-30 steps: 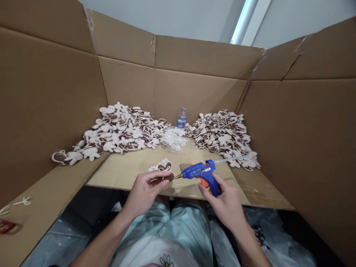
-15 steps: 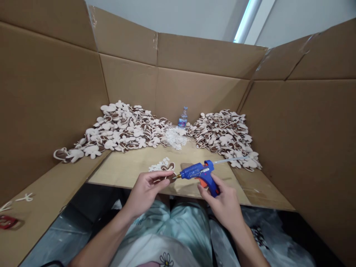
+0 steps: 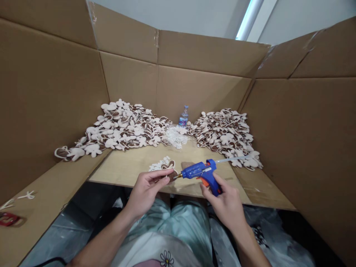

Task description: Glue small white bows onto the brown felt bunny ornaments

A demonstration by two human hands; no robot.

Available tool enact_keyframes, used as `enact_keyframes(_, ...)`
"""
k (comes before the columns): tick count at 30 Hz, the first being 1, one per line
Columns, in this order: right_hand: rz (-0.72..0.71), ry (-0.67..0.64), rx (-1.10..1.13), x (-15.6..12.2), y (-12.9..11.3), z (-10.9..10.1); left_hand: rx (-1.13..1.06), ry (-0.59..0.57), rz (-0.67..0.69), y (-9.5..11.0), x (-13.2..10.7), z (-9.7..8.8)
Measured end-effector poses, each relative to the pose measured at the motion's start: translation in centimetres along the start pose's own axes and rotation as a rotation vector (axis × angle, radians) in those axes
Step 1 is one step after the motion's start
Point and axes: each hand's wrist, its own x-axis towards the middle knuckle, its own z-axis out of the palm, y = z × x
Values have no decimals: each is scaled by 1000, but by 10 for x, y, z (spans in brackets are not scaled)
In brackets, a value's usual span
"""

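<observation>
My left hand (image 3: 146, 192) pinches a small brown felt-like piece (image 3: 172, 175) between thumb and fingertips, partly hidden by them. A blue glue gun (image 3: 194, 170) with an orange trigger is in my right hand (image 3: 228, 203), fingers wrapped round its grip. Its metal nozzle (image 3: 178, 176) meets the brown piece, touching it or very close. From the gun's back end sticks out a long translucent glue stick (image 3: 233, 158). Just beyond my left fingertips lie small white tags (image 3: 160, 164) and a brown piece with a white looped cord (image 3: 170, 164).
Large heaps of white and brown bunny-like felt pieces stand at left (image 3: 122, 128) and right (image 3: 225, 135). Between them are a pile of white bits (image 3: 177, 137) and a water bottle (image 3: 184, 116). Cardboard walls (image 3: 200, 81) surround the wooden board (image 3: 133, 157). A red object (image 3: 9, 218) lies far left.
Both hands hold nearly the same pose, nozzle still at the brown piece. The glue gun and right hand sit very slightly further right; the view has shifted a little.
</observation>
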Motion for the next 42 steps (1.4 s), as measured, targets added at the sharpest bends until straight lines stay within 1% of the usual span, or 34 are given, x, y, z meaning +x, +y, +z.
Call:
enact_keyframes(5,-15,7,5,0,0,0,-22,-7,-13,0,0,0)
enact_keyframes(13,13,3,14,0,1,0,12,-8,-25,0,0,-2)
enact_keyframes(20,9,13,-9,0,1,-2,-28,-9,-31,-1,0,-3)
enact_keyframes(29,-6,37,-8,0,3,-1,-50,-16,-71,2,-2,-2)
enact_keyframes(42,-27,55,-18,2,3,-3,-81,-15,-55,1,-1,-3)
